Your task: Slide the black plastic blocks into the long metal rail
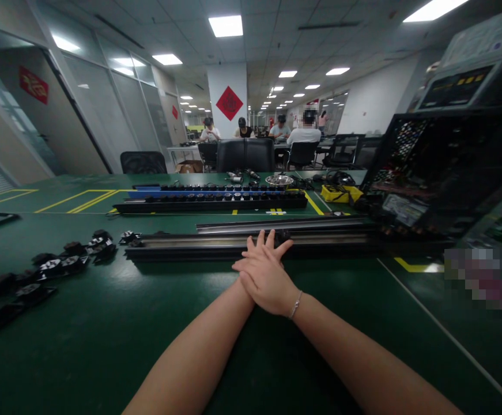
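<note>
My left hand point(259, 245) lies with its fingers spread over a long black rail point(190, 245) that has a metallic strip down its channel. Beside those fingertips, a small dark part point(282, 235) sits in the channel; the palm side is hidden. My right hand point(272, 282), with a thin bracelet point(296, 304) at its wrist, rests flat across the back of my left hand, fingers stretched to the left. Just behind runs a second thin rail point(233, 227). At the near rail's left end is a small black-and-silver part point(128, 237).
Several black-and-silver parts point(52, 267) are scattered at left on the green table point(116, 334). Farther back lie a black rail filled with parts point(216, 203), a blue one point(144, 192), a metal bowl point(279, 180) and a yellow item point(341, 195). An open computer case point(410, 167) stands right.
</note>
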`<state>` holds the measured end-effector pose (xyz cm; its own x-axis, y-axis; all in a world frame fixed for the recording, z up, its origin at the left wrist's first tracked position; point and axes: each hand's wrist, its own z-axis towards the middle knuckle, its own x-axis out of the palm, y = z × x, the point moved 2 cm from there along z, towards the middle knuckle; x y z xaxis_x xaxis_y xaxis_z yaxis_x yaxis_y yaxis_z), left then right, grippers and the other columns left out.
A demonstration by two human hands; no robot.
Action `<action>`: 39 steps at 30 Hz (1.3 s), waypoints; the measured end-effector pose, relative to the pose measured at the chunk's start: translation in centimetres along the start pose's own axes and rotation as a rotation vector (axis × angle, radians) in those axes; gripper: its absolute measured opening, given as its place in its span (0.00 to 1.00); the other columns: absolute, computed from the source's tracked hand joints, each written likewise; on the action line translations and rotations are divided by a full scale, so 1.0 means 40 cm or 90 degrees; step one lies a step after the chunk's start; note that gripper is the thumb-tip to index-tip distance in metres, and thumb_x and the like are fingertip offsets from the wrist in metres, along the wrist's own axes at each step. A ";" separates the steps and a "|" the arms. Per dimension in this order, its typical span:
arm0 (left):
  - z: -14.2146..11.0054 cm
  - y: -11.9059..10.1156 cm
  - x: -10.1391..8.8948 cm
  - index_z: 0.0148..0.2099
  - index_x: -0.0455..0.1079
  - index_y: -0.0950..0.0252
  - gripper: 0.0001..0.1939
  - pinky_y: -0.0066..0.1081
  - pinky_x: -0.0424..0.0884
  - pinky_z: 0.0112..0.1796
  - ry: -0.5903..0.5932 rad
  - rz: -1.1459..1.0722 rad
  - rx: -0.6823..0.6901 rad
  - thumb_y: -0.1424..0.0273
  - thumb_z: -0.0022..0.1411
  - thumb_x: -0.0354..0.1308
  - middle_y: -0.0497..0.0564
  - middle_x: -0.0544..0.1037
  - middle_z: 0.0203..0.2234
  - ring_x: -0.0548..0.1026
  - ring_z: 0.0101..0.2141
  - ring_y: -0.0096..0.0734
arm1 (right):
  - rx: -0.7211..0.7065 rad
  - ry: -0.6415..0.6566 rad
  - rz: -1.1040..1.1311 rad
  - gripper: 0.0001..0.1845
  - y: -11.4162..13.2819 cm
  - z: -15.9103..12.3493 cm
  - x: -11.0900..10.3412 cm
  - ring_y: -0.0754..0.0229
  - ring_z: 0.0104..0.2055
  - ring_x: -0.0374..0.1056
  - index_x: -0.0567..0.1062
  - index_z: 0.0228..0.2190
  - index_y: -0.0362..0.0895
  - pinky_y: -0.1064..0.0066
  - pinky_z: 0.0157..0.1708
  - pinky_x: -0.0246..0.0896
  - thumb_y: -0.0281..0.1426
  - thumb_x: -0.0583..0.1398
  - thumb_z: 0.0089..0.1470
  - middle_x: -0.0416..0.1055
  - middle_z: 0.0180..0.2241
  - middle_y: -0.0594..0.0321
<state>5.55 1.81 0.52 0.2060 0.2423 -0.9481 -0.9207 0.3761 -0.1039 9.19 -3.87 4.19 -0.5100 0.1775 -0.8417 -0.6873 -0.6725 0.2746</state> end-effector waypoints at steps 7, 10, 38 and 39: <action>0.006 0.005 0.000 0.60 0.49 0.33 0.29 0.64 0.47 0.55 0.025 0.029 0.037 0.71 0.63 0.47 0.38 0.47 0.65 0.48 0.62 0.50 | -0.068 -0.026 0.045 0.14 -0.012 -0.011 -0.007 0.58 0.53 0.62 0.76 0.38 0.45 0.56 0.59 0.43 0.29 0.52 0.55 0.74 0.43 0.61; 0.007 0.019 -0.005 0.61 0.50 0.34 0.27 0.66 0.46 0.54 0.004 0.031 0.092 0.70 0.64 0.45 0.38 0.48 0.64 0.51 0.61 0.51 | -0.088 -0.051 0.059 0.13 -0.019 -0.012 -0.016 0.58 0.48 0.66 0.77 0.36 0.44 0.59 0.55 0.52 0.27 0.53 0.53 0.75 0.40 0.60; 0.021 0.065 -0.027 0.62 0.51 0.41 0.23 0.58 0.51 0.55 0.050 0.052 0.173 0.63 0.66 0.41 0.47 0.57 0.62 0.53 0.61 0.43 | 0.228 0.035 -0.031 0.06 0.021 -0.018 -0.032 0.61 0.31 0.67 0.71 0.27 0.44 0.71 0.30 0.53 0.27 0.53 0.51 0.73 0.30 0.61; 0.020 0.065 -0.028 0.62 0.51 0.41 0.23 0.58 0.51 0.55 0.050 0.050 0.176 0.62 0.66 0.41 0.47 0.57 0.62 0.53 0.61 0.44 | 0.218 0.034 -0.017 0.07 0.021 -0.015 -0.033 0.62 0.31 0.66 0.71 0.26 0.44 0.71 0.30 0.53 0.29 0.54 0.52 0.72 0.30 0.62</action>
<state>3.20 3.23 1.54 0.1017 0.2138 -0.9716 -0.8054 0.5910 0.0458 9.60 -5.09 5.28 -0.4683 0.1472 -0.8713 -0.8381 -0.3863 0.3852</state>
